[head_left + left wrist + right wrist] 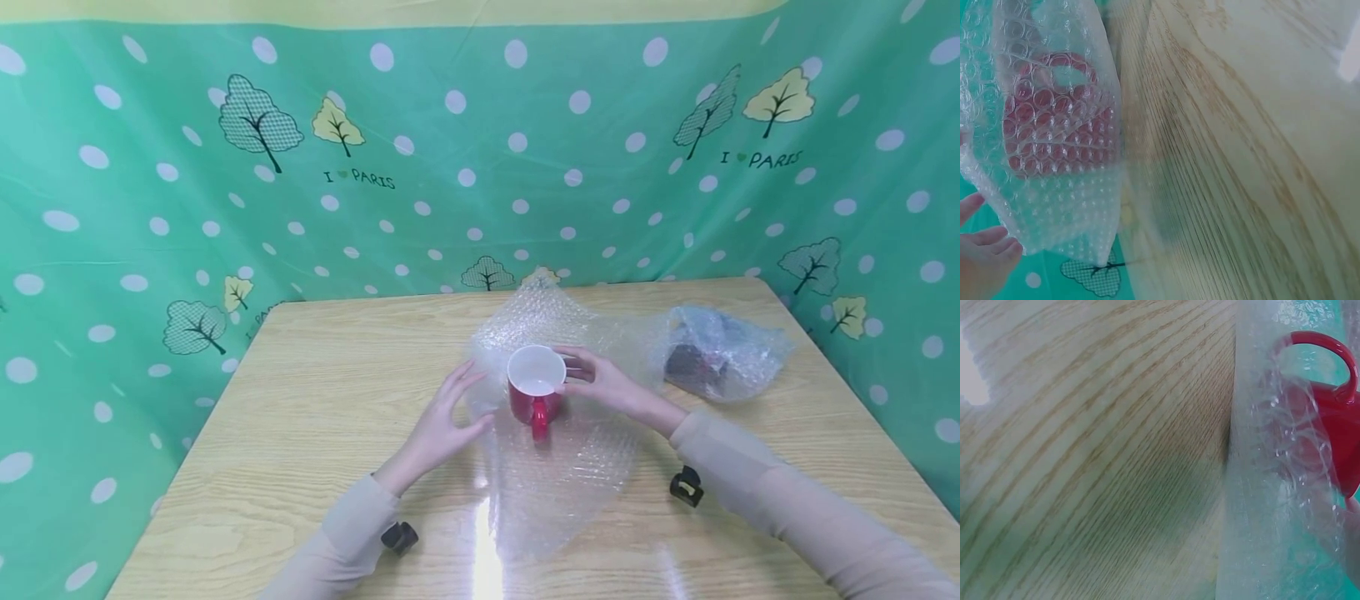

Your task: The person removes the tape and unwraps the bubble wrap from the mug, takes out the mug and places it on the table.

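Note:
A red mug (535, 400) with a white inside stands upright on a sheet of bubble wrap (555, 500), its handle towards me. My right hand (600, 385) holds the mug at its right side, near the rim. To the left of the mug, my left hand (442, 429) is spread, its fingers apart from the mug and by the wrap's left edge. The left wrist view shows the mug (1060, 125) through the raised wrap. In the right wrist view, wrap partly covers the mug (1335, 431) and the right hand (1335, 531).
At the back right of the wooden table (315, 400) lies a dark object (693, 367) wrapped in bubble wrap. A green dotted curtain (420, 167) hangs behind the table and along its sides. Black clips (400, 537) are worn at the wrists.

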Motion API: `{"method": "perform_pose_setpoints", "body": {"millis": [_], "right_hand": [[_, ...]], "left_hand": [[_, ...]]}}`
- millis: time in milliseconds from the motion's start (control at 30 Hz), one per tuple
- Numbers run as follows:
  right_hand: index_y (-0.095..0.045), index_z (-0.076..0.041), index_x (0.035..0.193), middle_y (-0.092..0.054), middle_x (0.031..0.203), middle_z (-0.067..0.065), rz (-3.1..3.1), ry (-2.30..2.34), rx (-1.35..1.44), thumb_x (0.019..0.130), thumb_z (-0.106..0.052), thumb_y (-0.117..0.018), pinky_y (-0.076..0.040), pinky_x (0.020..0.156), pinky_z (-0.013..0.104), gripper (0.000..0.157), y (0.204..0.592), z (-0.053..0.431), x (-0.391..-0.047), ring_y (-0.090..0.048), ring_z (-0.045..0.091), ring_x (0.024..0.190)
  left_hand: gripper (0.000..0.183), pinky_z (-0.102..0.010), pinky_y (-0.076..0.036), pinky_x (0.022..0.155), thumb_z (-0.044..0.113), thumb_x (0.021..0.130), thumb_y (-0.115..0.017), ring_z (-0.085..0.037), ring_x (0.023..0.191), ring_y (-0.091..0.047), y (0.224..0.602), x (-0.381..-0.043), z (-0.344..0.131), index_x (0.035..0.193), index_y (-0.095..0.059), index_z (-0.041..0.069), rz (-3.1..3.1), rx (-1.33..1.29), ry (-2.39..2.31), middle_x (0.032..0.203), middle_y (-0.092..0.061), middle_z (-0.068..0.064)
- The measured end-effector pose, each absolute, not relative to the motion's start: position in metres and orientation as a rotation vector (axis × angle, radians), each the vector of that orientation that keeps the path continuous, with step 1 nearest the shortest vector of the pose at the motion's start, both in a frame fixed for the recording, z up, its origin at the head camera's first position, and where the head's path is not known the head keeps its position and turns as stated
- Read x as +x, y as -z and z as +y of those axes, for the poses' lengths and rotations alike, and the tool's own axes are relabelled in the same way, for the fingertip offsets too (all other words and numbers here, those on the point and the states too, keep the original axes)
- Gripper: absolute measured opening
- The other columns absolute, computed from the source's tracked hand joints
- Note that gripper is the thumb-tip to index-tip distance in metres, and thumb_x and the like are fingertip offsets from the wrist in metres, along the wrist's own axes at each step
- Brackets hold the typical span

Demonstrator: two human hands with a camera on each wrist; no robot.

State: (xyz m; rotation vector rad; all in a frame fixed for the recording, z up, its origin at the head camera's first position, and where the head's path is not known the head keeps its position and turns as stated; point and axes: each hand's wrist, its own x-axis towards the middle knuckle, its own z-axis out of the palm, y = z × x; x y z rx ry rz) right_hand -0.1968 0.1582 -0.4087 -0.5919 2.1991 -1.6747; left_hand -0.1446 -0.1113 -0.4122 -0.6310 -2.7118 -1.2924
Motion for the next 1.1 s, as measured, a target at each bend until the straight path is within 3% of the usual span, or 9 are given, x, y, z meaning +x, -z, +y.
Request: {"method": "perform_pose_setpoints", "body": {"millis": [300, 1100], "right_hand": [[-0.029, 0.003, 0.134, -0.034, 0.135, 0.024, 2.21, 1.664, -0.586, 0.08, -0.005, -0.062, -0.034, 0.099, 0.045, 0.064, 0.409, 0.158, -0.197, -0.037, 0.039, 0.12], [-0.028, 0.001, 0.135, -0.035, 0.134, 0.024, 2.221, 1.65, -0.547, 0.079, -0.012, -0.064, -0.034, 0.099, 0.045, 0.068, 0.411, 0.158, -0.197, -0.037, 0.038, 0.12]], "left_hand": [[0.057, -0.055, -0.027, 0.099, 0.019, 0.077, -0.068, -0.027, 0.128, -0.028, 0.415, -0.143, -0.12, 0.129, -0.044, 0.014, -2.648, -0.678, 1.238, 0.142, -0.029, -0.002], [0.055, -0.044, -0.032, 0.1, 0.01, 0.077, -0.066, -0.029, 0.121, -0.039, 0.422, -0.138, -0.14, 0.127, -0.044, 0.005, -2.565, -0.8, 1.102, 0.133, -0.041, -0.013]]}}
